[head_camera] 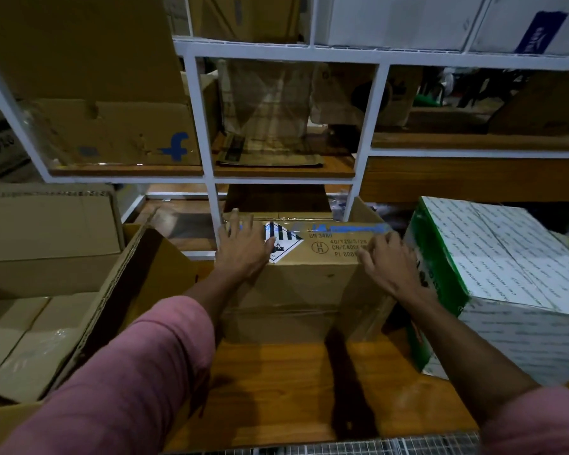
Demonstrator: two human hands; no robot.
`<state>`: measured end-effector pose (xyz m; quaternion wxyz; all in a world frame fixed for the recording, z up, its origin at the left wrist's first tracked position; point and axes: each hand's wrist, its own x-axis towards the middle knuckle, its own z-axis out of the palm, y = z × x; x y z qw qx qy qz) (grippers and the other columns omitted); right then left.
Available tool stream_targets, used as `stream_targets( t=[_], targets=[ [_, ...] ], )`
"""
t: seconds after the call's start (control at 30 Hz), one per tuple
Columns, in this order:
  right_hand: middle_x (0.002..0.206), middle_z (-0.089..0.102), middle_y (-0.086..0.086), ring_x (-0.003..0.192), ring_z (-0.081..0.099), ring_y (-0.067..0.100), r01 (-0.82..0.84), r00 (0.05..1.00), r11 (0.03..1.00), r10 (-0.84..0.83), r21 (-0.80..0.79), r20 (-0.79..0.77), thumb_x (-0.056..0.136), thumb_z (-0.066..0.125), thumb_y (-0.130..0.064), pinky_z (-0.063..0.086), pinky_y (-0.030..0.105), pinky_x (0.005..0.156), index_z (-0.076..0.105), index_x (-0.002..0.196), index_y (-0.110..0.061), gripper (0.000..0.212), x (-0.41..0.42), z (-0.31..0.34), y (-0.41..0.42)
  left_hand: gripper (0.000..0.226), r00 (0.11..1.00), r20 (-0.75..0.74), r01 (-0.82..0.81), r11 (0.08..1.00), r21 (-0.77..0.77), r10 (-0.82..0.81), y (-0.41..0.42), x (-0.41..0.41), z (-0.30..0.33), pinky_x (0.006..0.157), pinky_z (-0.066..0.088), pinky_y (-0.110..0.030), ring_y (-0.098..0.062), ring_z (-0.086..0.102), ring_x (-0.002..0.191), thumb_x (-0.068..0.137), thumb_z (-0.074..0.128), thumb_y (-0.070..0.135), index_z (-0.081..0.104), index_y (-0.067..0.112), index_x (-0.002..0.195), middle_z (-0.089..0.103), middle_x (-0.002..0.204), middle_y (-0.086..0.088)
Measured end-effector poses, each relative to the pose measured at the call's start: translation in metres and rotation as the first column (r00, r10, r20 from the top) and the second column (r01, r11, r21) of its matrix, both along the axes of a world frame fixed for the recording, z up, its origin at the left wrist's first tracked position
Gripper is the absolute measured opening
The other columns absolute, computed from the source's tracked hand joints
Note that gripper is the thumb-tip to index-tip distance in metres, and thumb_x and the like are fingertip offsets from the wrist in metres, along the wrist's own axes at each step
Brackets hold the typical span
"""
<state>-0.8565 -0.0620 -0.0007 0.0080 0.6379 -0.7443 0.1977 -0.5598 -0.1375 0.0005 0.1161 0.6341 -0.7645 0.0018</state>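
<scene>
Item: cardboard box (309,290), brown, closed, standing upright on the wooden table (276,382) at the middle of the view, its far side close to the white rack (204,126).
Markings: a black-and-white diamond warning label (281,239) on the top near the left; printed codes to the right of it; a strip of blue tape (342,228) along the far top edge.

Left hand (243,247): lies flat on the box top at the left corner, fingers straight and spread, the thumb touching the label.
Right hand (388,264): at the top right edge of the box, fingers curled over the edge and gripping it, fingertips on the printed codes.
Both forearms come out of pink sleeves (128,372).

Adjacent stock:
- Green and white box (506,274), just beside the cardboard box on the right, tilted, on the same table.
- Open carton (138,277), large, on the left, with small boxes (23,339) packed inside.
- Box with a blue letter f (119,133), on the rack's left shelf.
- Folded brown paper bags (266,149), on the rack's middle shelf.
</scene>
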Motion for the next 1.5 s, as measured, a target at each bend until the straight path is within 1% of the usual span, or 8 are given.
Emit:
stream_targets(
  t=[0.1, 0.2, 0.47, 0.87, 1.03, 1.23, 1.37, 1.5],
  targets=[
    [0.126, 0.049, 0.013, 0.116, 0.05, 0.033, 0.008, 0.997, 1.0, -0.006, 0.029, -0.082, 0.098, 0.043, -0.057, 0.041, 0.055, 0.103, 0.056, 0.118, -0.021, 0.044, 0.001, 0.001, -0.001, 0.065, 0.999, -0.011, 0.053, 0.994, 0.093, -0.052, -0.003, 0.003, -0.003, 0.118, -0.002, -0.071, -0.034, -0.02, 0.155, 0.104, 0.029, 0.056, 0.021, 0.024, 0.16, -0.012, 0.172, -0.001],
    [0.12, 0.049, 0.013, 0.112, 0.048, 0.031, 0.02, 0.981, 0.999, -0.015, 0.026, -0.192, 0.097, 0.041, -0.059, 0.042, 0.051, 0.097, 0.056, 0.125, -0.021, 0.049, -0.002, 0.006, 0.003, 0.07, 0.996, 0.043, 0.078, 0.991, 0.107, -0.083, 0.004, 0.005, -0.004, 0.115, -0.002, -0.077, -0.035, -0.008, 0.157, 0.097, 0.023, 0.059, 0.008, 0.036, 0.161, 0.002, 0.173, -0.003],
    [0.117, 0.049, 0.014, 0.111, 0.045, 0.029, -0.018, 0.971, 0.995, -0.006, -0.095, -0.241, 0.1, 0.039, -0.05, 0.042, 0.051, 0.097, 0.054, 0.112, -0.013, 0.041, 0.017, -0.002, 0.018, 0.055, 0.997, -0.067, -0.054, 0.988, -0.142, 0.045, 0.057, -0.006, -0.007, 0.108, 0.024, -0.072, -0.033, 0.035, 0.136, 0.094, 0.031, 0.062, 0.051, 0.026, 0.131, 0.042, 0.141, -0.013],
    [0.125, 0.045, 0.012, 0.119, 0.043, 0.034, -0.078, 0.938, 0.99, 0.034, -0.114, -0.345, 0.096, 0.035, -0.062, 0.034, 0.054, 0.104, 0.047, 0.132, -0.023, 0.054, 0.031, -0.048, 0.1, 0.045, 0.998, 0.064, 0.041, 0.933, -0.357, -0.019, 0.123, 0.027, -0.054, 0.105, 0.031, -0.057, -0.027, 0.048, 0.109, 0.097, 0.037, 0.059, 0.051, 0.02, 0.115, 0.047, 0.115, -0.008],
    [0.099, 0.06, 0.013, 0.091, 0.055, 0.031, -0.076, 0.924, 0.997, 0.069, -0.003, -0.376, 0.098, 0.035, -0.055, 0.044, 0.044, 0.078, 0.064, 0.095, -0.017, 0.048, 0.051, -0.094, 0.133, 0.05, 0.983, 0.152, 0.12, 0.988, -0.095, -0.105, 0.143, 0.039, -0.095, 0.093, 0.042, -0.052, -0.026, 0.052, 0.108, 0.1, 0.027, 0.055, 0.054, 0.018, 0.123, 0.055, 0.121, -0.009],
    [0.064, 0.054, 0.001, 0.054, 0.054, 0.026, -0.195, 0.977, 0.981, 0.192, -0.021, -0.097, 0.106, 0.027, -0.053, 0.039, 0.034, 0.049, 0.05, 0.082, -0.02, 0.046, 0.067, -0.128, 0.155, 0.046, 0.969, 0.186, 0.143, 0.982, 0.119, -0.164, 0.165, 0.04, -0.134, 0.091, 0.046, -0.049, -0.03, 0.05, 0.115, 0.102, 0.037, 0.052, 0.05, 0.019, 0.13, 0.05, 0.13, -0.01],
    [0.086, 0.06, 0.006, 0.076, 0.062, 0.029, -0.115, 0.992, 0.993, 0.117, -0.036, 0.055, 0.103, 0.055, -0.03, 0.039, 0.032, 0.06, 0.053, 0.099, -0.015, 0.015, 0.075, -0.122, 0.141, 0.047, 0.973, 0.162, 0.145, 0.982, 0.125, -0.164, 0.164, 0.041, -0.133, 0.094, 0.045, -0.05, -0.031, 0.049, 0.118, 0.101, 0.041, 0.052, 0.049, 0.019, 0.134, 0.05, 0.133, -0.01],
    [0.112, 0.059, 0.011, 0.098, 0.059, 0.03, -0.106, 0.994, 0.993, 0.106, 0.054, 0.0, 0.103, 0.052, -0.032, 0.048, 0.04, 0.08, 0.06, 0.12, -0.01, 0.028, 0.081, -0.125, 0.122, 0.046, 0.978, 0.122, 0.153, 0.979, 0.133, -0.169, 0.16, 0.043, -0.136, 0.096, 0.045, -0.051, -0.03, 0.048, 0.119, 0.1, 0.043, 0.052, 0.048, 0.021, 0.133, 0.049, 0.133, -0.009]
  ],
)
